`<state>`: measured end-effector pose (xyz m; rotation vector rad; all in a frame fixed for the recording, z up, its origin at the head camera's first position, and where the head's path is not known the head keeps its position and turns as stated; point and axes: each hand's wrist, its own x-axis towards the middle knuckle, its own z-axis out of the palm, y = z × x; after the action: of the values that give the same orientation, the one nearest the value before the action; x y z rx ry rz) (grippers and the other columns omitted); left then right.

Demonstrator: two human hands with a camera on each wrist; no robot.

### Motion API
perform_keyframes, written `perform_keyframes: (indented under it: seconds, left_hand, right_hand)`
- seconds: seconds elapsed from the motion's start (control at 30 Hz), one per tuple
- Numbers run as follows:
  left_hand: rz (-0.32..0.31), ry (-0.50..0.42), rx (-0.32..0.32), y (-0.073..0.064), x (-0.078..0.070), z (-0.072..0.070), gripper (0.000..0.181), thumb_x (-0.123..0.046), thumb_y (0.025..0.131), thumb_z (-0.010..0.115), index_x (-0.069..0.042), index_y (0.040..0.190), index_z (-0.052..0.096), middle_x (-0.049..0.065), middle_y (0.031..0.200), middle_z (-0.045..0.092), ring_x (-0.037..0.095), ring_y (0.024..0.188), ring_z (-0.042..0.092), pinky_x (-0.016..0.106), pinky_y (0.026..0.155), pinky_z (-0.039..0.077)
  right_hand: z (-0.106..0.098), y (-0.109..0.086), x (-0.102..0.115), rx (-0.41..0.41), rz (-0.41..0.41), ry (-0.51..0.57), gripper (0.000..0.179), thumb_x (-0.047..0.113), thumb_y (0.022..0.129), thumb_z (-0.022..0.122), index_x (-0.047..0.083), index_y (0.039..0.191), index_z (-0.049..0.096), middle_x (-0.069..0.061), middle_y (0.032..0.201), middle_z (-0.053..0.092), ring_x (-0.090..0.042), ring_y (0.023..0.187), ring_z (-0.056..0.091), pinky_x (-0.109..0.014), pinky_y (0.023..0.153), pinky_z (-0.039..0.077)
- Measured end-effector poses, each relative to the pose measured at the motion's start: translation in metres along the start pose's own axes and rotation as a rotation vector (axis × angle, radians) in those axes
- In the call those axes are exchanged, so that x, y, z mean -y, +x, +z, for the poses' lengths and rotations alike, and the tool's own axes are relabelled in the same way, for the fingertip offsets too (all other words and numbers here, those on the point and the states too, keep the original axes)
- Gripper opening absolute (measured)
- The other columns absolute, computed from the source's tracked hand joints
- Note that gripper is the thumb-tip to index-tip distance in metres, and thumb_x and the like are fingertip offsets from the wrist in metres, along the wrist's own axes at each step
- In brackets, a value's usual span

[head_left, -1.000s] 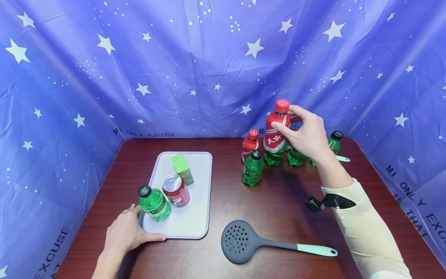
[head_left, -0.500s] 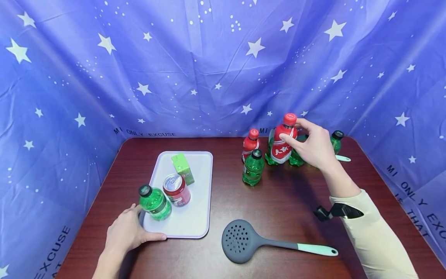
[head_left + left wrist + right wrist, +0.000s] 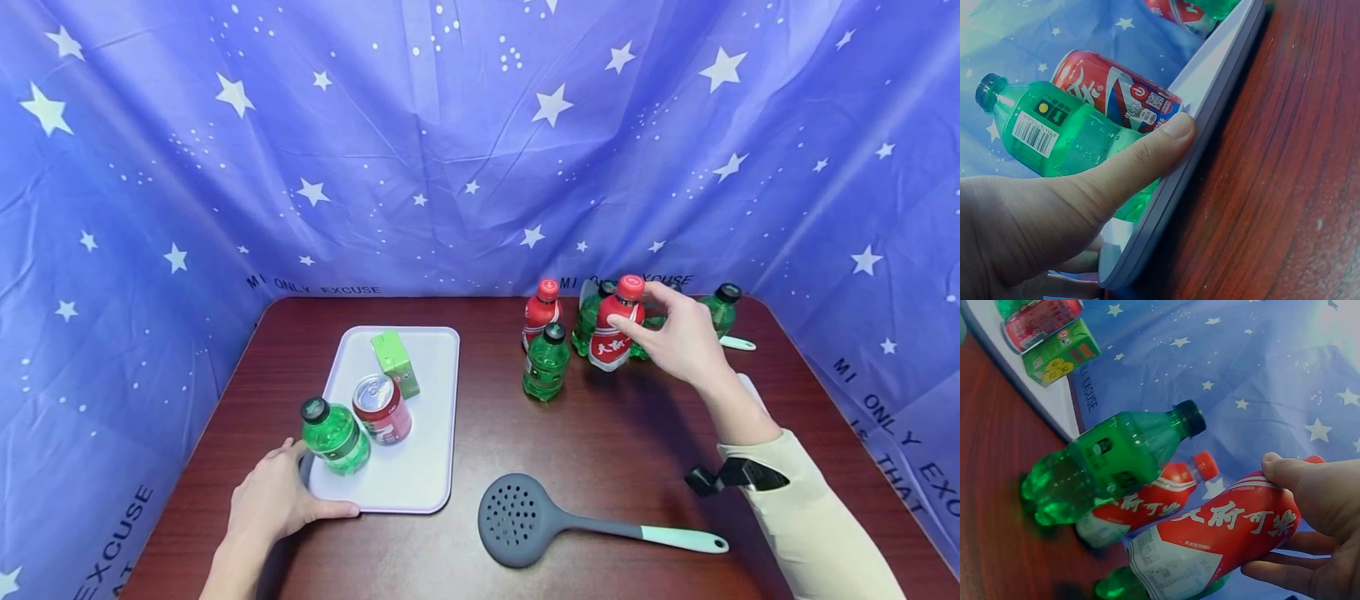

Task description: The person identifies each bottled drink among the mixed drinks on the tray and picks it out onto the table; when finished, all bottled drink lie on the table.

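Observation:
In the head view my right hand (image 3: 682, 337) holds a red-labelled cola bottle (image 3: 611, 346) upright by its upper part. The right wrist view shows thumb and fingers on either side of the bottle near its neck. My left hand (image 3: 273, 492) grips the near left corner of a white tray (image 3: 423, 479), its thumb along the front rim. On that tray stand a green soda bottle (image 3: 337, 450), a red soda can (image 3: 387, 419) and a green drink carton (image 3: 395, 364). The green bottle is right beside my left hand.
Left of the held bottle stand another red cola bottle (image 3: 538, 315) and a green bottle (image 3: 546, 375). More green bottles (image 3: 722, 312) are behind my right hand, partly hidden. A grey skimmer (image 3: 513, 521) with a mint handle lies at the front. Starry curtains (image 3: 480, 150) surround the table.
My right hand has carried the cola bottle down, rightward and a little nearer, uncovering a green bottle behind it. The left hand and tray have stayed put.

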<state>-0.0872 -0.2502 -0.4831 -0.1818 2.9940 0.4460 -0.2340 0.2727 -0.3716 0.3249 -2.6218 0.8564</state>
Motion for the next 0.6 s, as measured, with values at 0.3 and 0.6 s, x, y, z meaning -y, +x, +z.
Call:
perform_keyframes:
  seconds: [0.3, 0.6]
  left_hand:
    - [-0.007, 0.002, 0.003, 0.0, 0.0, 0.0, 0.142, -0.093, 0.04, 0.085, -0.002, 0.145, 0.06, 0.042, 0.146, 0.054, 0.058, 0.133, 0.056, 0.073, 0.083, 0.056]
    - [-0.01, 0.003, 0.003, 0.001, 0.001, 0.001, 0.144, -0.094, 0.039, 0.084, -0.001, 0.146, 0.059, 0.042, 0.147, 0.054, 0.058, 0.133, 0.056, 0.073, 0.084, 0.056]
  right_hand:
    - [0.007, -0.008, -0.011, 0.003, -0.044, -0.023, 0.038, 0.026, 0.088, 0.089, 0.009, 0.119, 0.073, -0.017, 0.104, 0.081, -0.037, 0.09, 0.079, -0.031, 0.069, 0.05]
    - [0.018, -0.013, -0.02, 0.022, -0.05, -0.02, 0.042, 0.028, 0.086, 0.09, 0.009, 0.12, 0.073, -0.016, 0.101, 0.082, -0.034, 0.089, 0.079, -0.028, 0.07, 0.051]
